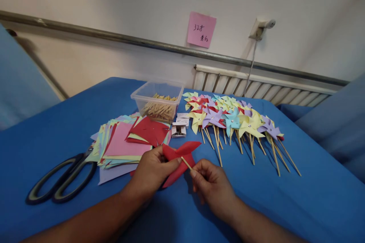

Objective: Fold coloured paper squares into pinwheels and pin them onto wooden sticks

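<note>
A red paper pinwheel (173, 176) is pinched in my left hand (152, 169), its folded vanes sticking out beyond the thumb. My right hand (212, 186) grips a thin wooden stick (186, 163) between thumb and fingers. The stick's upper end lies against the red paper, close to my left thumb; whether it is fastened there I cannot tell. Just left of my hands is a loose pile of coloured paper squares (125, 138), with red sheets (149, 130) on top. An open small white box (178, 130) of metal pins stands behind the pinwheel.
A clear plastic tub (156, 98) of wooden sticks stands at the back. Large black-handled scissors (62, 182) lie at left. Several finished pinwheels (232, 119) on sticks are heaped at right. The blue cloth (308, 193) covers the table; a radiator (265, 87) runs along the wall.
</note>
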Motion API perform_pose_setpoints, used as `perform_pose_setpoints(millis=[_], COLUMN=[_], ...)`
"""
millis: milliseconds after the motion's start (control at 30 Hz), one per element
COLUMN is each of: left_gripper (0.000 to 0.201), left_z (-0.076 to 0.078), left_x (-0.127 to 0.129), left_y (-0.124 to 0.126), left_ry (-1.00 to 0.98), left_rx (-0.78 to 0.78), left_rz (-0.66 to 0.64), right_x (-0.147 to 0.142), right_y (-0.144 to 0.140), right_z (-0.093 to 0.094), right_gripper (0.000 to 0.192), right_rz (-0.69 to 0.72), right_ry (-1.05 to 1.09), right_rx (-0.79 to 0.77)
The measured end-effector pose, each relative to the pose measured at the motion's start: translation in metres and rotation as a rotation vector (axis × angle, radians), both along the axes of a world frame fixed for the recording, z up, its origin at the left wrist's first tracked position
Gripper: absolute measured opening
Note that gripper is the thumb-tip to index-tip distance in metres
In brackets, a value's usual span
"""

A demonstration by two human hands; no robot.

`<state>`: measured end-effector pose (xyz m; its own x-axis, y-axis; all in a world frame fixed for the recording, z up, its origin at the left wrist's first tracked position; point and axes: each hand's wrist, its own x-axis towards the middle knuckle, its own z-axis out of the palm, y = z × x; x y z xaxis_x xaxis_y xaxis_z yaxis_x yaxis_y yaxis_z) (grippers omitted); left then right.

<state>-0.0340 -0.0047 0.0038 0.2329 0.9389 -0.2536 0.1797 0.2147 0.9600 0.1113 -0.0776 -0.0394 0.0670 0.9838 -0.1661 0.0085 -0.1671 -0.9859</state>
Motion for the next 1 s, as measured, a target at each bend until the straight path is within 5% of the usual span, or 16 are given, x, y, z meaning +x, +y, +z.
perform_pose_setpoints(millis=[700,1000], left_gripper=[0.026,0.022], left_z=[0.002,0.000], left_x=[0.001,-0.008], left_y=[-0.001,0.000], left_ry=[-0.078,-0.197], left_rx=[-0.034,-0.012], left_rz=[-0.001,-0.161], right_x=[-0.002,-0.002], right_y=[0.000,0.002], right_z=[-0.001,0.004], right_gripper=[0.032,0.044], right_rz=[-0.003,-0.022], right_ry=[-0.015,0.080], right_rx=[0.030,0.029])
